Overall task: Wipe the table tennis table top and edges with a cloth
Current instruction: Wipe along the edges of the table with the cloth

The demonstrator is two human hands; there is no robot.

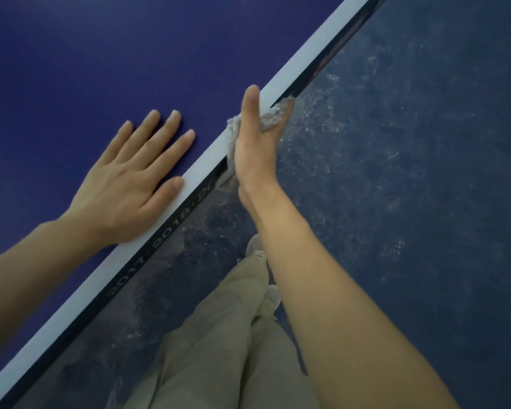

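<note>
The left hand [130, 187] lies flat, fingers spread and empty, on the dark blue table tennis table top [101, 54] beside its white edge line [301, 60]. Just right, the right hand [255, 149] presses a pale grey fluffy cloth [273, 118] against the table's black side edge [171, 228], thumb over the line, fingers wrapping the cloth.

cloth [270, 119] mostly hidden by right hand [255, 149], edge lettering [165, 231] blurred

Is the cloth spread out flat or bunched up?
Bunched up: the cloth is crumpled under the right hand, pressed against the table's edge, only tufts showing.
</note>
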